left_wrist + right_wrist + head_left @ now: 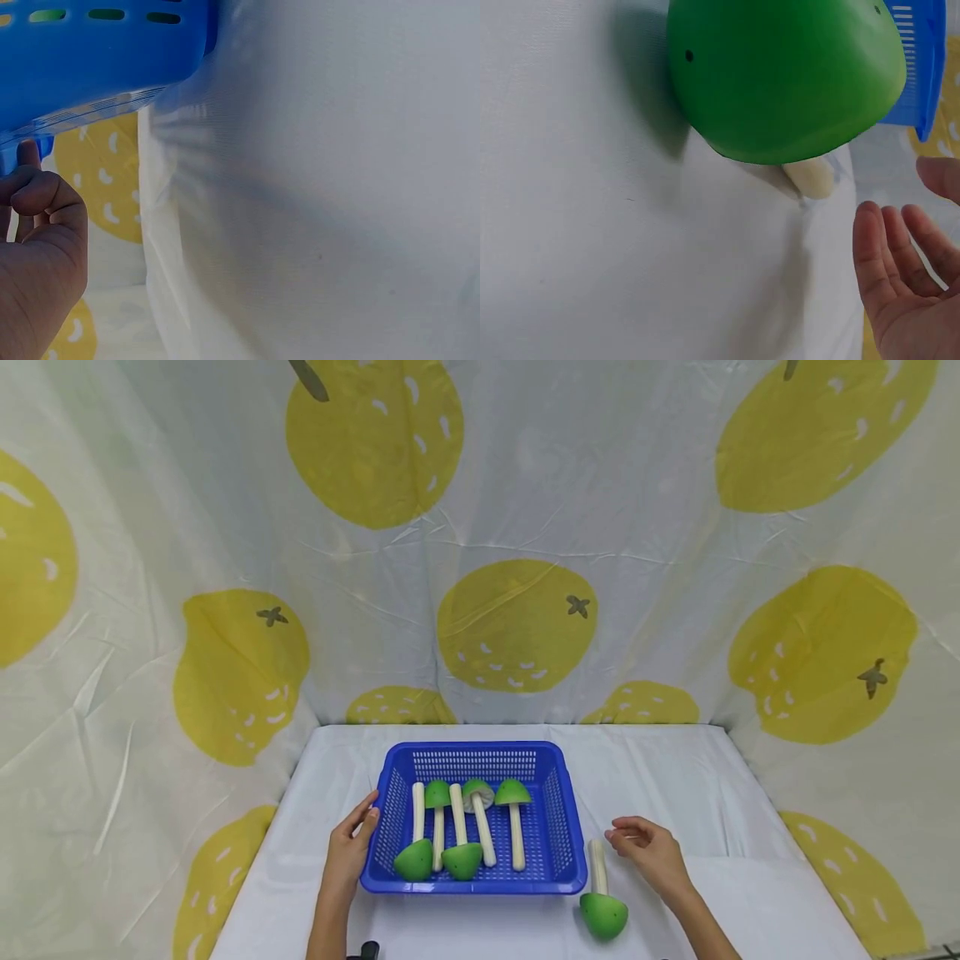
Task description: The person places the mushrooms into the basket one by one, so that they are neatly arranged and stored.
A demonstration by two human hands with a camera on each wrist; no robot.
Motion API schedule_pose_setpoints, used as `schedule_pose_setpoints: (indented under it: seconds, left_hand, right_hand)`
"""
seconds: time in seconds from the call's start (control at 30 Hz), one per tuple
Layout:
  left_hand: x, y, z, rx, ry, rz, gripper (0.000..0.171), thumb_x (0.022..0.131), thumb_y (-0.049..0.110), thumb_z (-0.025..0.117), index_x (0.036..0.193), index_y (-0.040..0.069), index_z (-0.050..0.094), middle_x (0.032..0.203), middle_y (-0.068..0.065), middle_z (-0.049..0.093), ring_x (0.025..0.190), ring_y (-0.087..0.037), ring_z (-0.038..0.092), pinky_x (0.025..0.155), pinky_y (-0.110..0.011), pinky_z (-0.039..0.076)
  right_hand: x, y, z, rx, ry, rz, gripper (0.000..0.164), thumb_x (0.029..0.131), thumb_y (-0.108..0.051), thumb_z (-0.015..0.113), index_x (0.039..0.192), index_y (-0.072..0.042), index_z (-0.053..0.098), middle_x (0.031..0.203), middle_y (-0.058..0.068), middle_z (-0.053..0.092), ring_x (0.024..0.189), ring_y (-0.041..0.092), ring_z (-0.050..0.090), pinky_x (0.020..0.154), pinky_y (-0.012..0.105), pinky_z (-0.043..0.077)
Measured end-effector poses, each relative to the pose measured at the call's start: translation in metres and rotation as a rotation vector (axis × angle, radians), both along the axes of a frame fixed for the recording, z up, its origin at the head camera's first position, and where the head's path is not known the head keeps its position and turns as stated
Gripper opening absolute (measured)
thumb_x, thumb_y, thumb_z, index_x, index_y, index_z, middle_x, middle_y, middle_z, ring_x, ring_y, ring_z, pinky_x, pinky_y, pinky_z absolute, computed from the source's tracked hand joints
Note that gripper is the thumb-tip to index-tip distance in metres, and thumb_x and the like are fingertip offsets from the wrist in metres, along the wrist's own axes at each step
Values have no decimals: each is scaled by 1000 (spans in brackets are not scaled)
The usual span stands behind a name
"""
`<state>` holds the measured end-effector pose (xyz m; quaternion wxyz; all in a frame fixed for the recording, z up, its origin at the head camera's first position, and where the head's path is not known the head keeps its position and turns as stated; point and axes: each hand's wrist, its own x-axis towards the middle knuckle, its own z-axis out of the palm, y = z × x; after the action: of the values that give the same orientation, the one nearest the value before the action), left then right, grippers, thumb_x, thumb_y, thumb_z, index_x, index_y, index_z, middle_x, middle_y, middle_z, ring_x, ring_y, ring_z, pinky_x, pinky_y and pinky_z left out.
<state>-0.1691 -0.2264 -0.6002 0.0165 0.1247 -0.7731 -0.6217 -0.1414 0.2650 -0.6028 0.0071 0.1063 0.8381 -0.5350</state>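
A blue plastic basket (472, 887) stands on the white cloth with several toy mushrooms inside, each with a green cap and pale stem. At its left side is my left hand (351, 843), fingertips by the rim and loosely bent; in the left wrist view, a finger of the left hand (45, 232) reaches the basket's edge (97, 56). Outside the basket's right front corner lies one more toy mushroom (603, 914), stem pointing away. Just right of that stem hovers my right hand (651, 856), fingers relaxed, holding nothing; the right wrist view shows a gap between it and the mushroom (787, 82).
White cloth (750, 910) covers the table. Lemon-print curtains (517, 518) rise behind the table and on both sides. A small black object (369, 950) shows at the bottom edge, left of centre.
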Motion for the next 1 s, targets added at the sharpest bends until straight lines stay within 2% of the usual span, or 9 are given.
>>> schedule_pose_setpoints:
  seconds: [0.33, 0.6, 0.73, 1.0]
  left_hand:
    - [-2, 0, -5, -4, 11, 10, 51, 103, 49, 59, 149, 27, 57, 145, -16, 56, 145, -41, 43, 117, -64, 34]
    - [-2, -2, -6, -12, 5, -1, 55, 101, 55, 58, 149, 27, 56, 150, -16, 52, 147, -41, 40, 118, -65, 31]
    - [-2, -1, -6, -11, 2, 0, 56, 101, 55, 58, 149, 27, 56, 152, -16, 51, 148, -41, 39, 118, -65, 31]
    - [-3, -1, -6, 2, -1, 14, 55, 101, 55, 58, 149, 28, 57, 153, -16, 51, 147, -41, 41, 115, -62, 37]
  right_hand:
    - [4, -4, -14, 32, -35, -7, 45, 88, -30, 82, 124, -7, 70, 103, 5, 76, 84, 6, 72, 73, 21, 55]
    - [9, -12, -19, -33, -42, -10, 47, 86, -23, 85, 124, -2, 69, 102, 10, 75, 82, 10, 73, 71, 25, 59]
    - [9, -15, -23, -28, -50, -11, 48, 84, -20, 86, 125, -1, 69, 102, 10, 74, 79, 12, 73, 69, 26, 60]
    - [12, -17, -32, 12, -62, -16, 47, 78, -13, 89, 120, 0, 70, 98, 9, 74, 73, 13, 71, 64, 27, 59]
